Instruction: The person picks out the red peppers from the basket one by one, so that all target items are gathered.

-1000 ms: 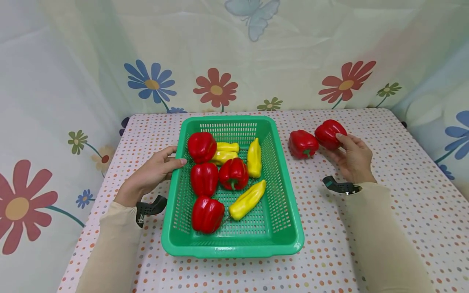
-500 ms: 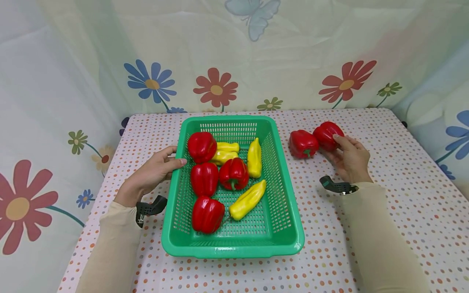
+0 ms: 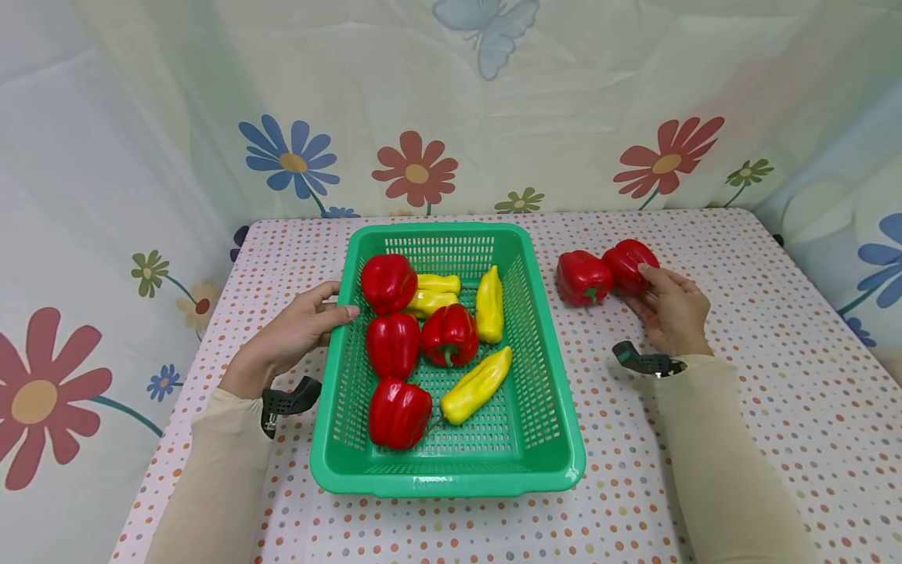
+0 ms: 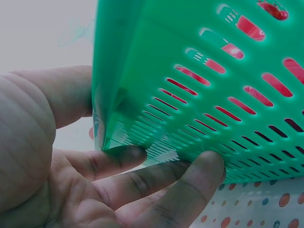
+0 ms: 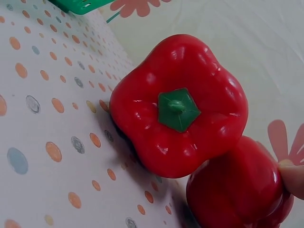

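My left hand (image 3: 290, 333) grips the left rim of a green plastic basket (image 3: 451, 484). Its thumb lies over the rim, and the fingers (image 4: 190, 183) press the slotted outer wall in the left wrist view. To the right of the basket, my right hand (image 3: 678, 313) holds a red bell pepper (image 3: 629, 265) by its near right side. That pepper sits right beside another red bell pepper (image 3: 583, 276) on the table; they appear to touch. In the right wrist view the second pepper's green stem (image 5: 178, 109) faces the camera, and only one fingertip (image 5: 293, 179) shows.
Inside the basket are several red bell peppers (image 3: 392, 345) and several long yellow peppers (image 3: 476, 385). The table (image 3: 620, 486) wears a dotted cloth. A flowered curtain (image 3: 564, 102) hangs behind the table and along its sides.
My right hand has brought its bell pepper slightly down and nearer, beside the other pepper. The left hand and the basket have stayed in place.
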`<state>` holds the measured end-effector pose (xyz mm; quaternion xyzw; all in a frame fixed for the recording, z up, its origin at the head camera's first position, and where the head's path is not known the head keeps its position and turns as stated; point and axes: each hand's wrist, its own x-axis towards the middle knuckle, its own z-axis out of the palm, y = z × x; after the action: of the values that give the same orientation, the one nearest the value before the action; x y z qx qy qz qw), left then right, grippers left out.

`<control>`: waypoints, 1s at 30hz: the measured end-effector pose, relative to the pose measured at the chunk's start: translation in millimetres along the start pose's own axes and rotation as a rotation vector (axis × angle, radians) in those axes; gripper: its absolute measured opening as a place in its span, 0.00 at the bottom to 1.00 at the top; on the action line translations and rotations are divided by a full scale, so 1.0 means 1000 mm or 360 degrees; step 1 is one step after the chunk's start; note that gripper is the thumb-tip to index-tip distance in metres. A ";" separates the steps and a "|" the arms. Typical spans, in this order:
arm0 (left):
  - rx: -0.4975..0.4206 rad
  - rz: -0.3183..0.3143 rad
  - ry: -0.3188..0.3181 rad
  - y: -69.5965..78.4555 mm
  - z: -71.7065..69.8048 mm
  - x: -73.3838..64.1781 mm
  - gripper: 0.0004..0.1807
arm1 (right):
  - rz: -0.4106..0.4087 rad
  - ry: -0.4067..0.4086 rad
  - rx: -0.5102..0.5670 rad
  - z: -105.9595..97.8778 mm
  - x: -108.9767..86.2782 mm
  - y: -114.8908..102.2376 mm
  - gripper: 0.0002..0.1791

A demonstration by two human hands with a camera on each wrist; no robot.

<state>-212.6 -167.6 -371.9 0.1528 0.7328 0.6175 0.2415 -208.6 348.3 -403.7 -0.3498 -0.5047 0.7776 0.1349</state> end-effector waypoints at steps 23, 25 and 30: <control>0.0007 0.0019 -0.0003 0.000 0.001 0.000 0.27 | -0.0036 0.0107 -0.0103 0.009 -0.006 0.002 0.25; 0.0008 0.0012 -0.0003 0.000 0.001 0.000 0.27 | -0.0039 0.0115 -0.0129 0.009 -0.007 0.002 0.24; 0.0019 0.0010 -0.0002 0.001 0.001 -0.001 0.29 | -0.0010 0.0120 -0.0168 0.006 -0.008 0.000 0.24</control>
<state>-211.3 -166.9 -370.5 0.1570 0.7358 0.6139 0.2390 -207.0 340.0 -399.0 -0.3839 -0.5408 0.7357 0.1376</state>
